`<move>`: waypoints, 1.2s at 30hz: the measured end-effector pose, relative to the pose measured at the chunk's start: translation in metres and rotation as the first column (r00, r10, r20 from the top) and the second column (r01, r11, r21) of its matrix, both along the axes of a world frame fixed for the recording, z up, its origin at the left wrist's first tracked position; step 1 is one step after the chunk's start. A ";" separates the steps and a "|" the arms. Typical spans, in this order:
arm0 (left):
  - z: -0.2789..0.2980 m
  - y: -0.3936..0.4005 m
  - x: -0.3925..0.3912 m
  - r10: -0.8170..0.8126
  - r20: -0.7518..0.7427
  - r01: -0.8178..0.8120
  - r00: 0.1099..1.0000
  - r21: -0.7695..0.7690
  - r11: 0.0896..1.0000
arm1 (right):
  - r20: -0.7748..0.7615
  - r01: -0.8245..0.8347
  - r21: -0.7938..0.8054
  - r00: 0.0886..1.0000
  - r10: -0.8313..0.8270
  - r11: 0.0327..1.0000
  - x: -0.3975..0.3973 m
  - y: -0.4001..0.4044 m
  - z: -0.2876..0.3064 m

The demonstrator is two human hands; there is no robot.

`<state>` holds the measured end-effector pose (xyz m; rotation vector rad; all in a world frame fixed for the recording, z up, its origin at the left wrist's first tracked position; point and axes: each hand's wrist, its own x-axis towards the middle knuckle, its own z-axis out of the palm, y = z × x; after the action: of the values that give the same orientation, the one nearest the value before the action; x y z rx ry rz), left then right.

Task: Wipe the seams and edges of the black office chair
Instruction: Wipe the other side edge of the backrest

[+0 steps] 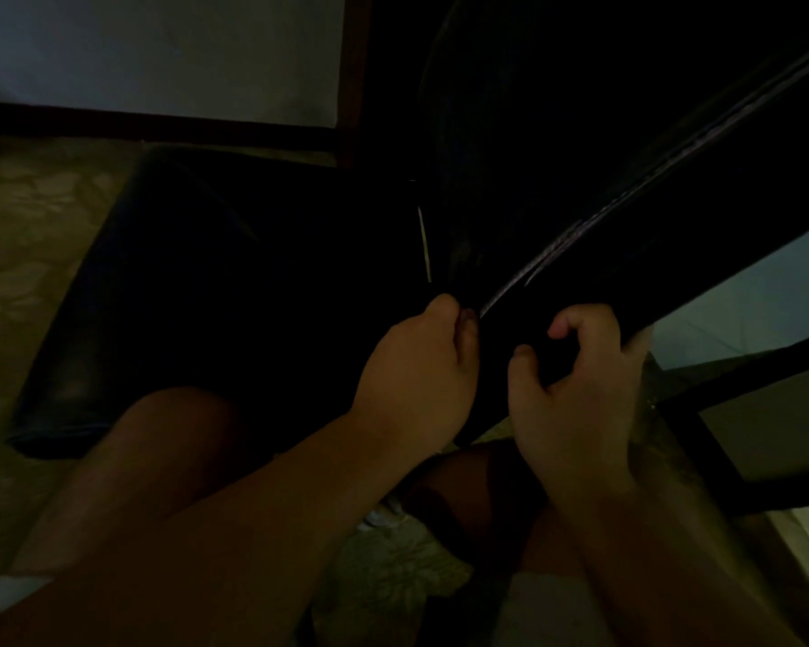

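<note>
Black office chair point(580, 133) (no readable label), right hand point(575, 389) gripping edge

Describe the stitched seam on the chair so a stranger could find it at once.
Start at the black office chair filling the middle. Its padded edge runs diagonally from upper right down toward the right hand. The seam is the thin pale line along that edge, the only light streak on black.

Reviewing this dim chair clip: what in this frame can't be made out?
Head view only:
- Cloth: none can be made out; the left hand curls at the seam, fingertips lost in shadow.
- Right hand: grips the chair edge; fingertips hidden behind it.
- Chair seat and back: nearly black in the low light, detail lost.
- Chair's far end: cut off by the top and right frame edges.
</note>
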<state>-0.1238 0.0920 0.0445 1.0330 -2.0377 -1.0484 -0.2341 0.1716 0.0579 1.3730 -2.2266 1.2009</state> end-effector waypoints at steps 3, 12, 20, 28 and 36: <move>0.003 -0.011 -0.005 0.040 -0.020 -0.038 0.999 0.079 0.996 | 0.011 -0.010 -0.016 1.000 0.011 1.000 0.001 -0.003 0.002; 0.005 -0.011 -0.003 0.012 -0.042 -0.010 0.999 0.056 0.998 | -0.003 0.007 -0.028 1.000 -0.007 1.000 0.002 -0.002 0.000; 0.006 0.002 0.003 -0.036 0.022 0.036 0.999 0.002 0.999 | -0.016 0.006 -0.006 1.000 -0.006 1.000 0.002 0.000 -0.001; 0.005 -0.011 -0.005 0.029 -0.021 -0.026 0.999 0.099 0.995 | -0.011 -0.004 -0.024 1.000 0.004 1.000 0.004 -0.002 0.001; 0.009 -0.016 -0.004 0.020 -0.001 -0.020 1.000 0.093 0.995 | 0.011 0.002 -0.018 1.000 -0.001 1.000 0.004 -0.002 0.002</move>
<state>-0.1278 0.0760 0.0535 1.0970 -1.9891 -1.1430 -0.2302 0.1694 0.0601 1.3610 -2.2188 1.2276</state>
